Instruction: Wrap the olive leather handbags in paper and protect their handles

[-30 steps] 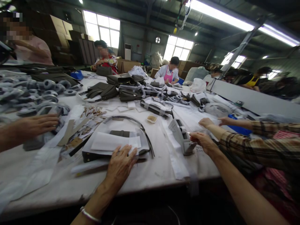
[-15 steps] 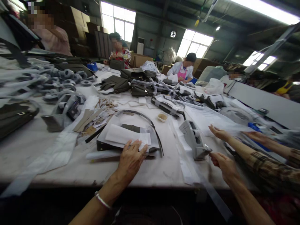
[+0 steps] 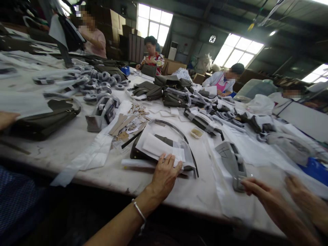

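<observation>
My left hand (image 3: 166,174) lies with fingers spread on white paper sheets (image 3: 160,147) over a dark handbag (image 3: 137,150). The bag lies on its side, its strap (image 3: 179,131) curving behind it, partly under a pale wrapping sheet. To the right stands a grey tape dispenser (image 3: 232,162) with a handwritten mark. At its near end my right hand (image 3: 263,194) pinches thumb and fingers together, seemingly on clear tape; the strip itself barely shows. A rolled white sheet (image 3: 138,163) is in front of the bag.
A co-worker's blurred hand (image 3: 299,191) is close beside my right hand; another hand (image 3: 7,119) is by a handbag (image 3: 48,118) at left. A second tape dispenser (image 3: 98,114), cardboard strips (image 3: 123,124) and a small dish (image 3: 196,132) lie around. Handbags (image 3: 174,97) pile up behind.
The view has swung left, so things appear further right. The co-worker's arms at right have shifted. My left hand stays on the bag, my right at the dispenser.
</observation>
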A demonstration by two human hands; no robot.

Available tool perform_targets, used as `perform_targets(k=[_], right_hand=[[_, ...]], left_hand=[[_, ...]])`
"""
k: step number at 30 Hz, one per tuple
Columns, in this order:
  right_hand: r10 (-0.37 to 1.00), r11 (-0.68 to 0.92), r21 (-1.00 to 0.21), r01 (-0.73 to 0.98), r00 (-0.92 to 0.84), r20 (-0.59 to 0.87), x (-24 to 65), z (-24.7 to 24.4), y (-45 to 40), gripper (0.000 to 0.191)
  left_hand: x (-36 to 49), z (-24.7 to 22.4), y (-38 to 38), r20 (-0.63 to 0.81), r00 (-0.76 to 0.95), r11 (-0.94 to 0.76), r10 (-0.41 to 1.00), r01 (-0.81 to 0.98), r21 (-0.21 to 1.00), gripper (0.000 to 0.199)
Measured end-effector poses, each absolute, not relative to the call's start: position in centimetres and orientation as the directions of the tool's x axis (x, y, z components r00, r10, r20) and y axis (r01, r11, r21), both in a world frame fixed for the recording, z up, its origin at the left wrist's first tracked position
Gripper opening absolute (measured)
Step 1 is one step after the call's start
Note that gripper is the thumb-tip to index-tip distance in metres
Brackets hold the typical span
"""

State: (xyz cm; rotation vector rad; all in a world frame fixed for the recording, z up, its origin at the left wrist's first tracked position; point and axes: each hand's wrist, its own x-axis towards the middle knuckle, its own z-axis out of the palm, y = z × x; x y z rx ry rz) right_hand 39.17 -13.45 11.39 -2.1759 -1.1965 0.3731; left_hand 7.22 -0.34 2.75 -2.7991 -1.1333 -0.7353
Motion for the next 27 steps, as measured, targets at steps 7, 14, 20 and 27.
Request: perform_targets(k=[7, 14, 20, 27], right_hand=[[0.914, -0.036, -0.652, 0.758, -0.238, -0.328, 27.6, 15.7, -0.2, 0.025], [0.642, 0.316, -0.252, 0.915, -0.402, -0.653, 22.4, 15.0, 8.0, 0.019], [0.481, 0.390, -0.163, 0.906, -0.351, -0.804, 20.2, 14.6, 9.7, 0.013], [0.476, 0.534, -0.131, 0.835, -0.425, -0.769, 20.4, 13.8, 9.9, 0.020]], left_hand=[[7.2, 3.0, -0.4, 0.385, 0.648, -0.733, 0.657, 0.669, 0.125, 0.033], [6.9, 4.0, -0.4, 0.275, 0.712, -0.756, 0.647, 0.647, 0.103, 0.044], [6.9, 4.3, -0.4, 0.255, 0.712, -0.753, 0.654, 0.644, 0.133, 0.044], [7.1, 3.8, -0.6, 0.339, 0.680, -0.745, 0.650, 0.657, 0.113, 0.041]])
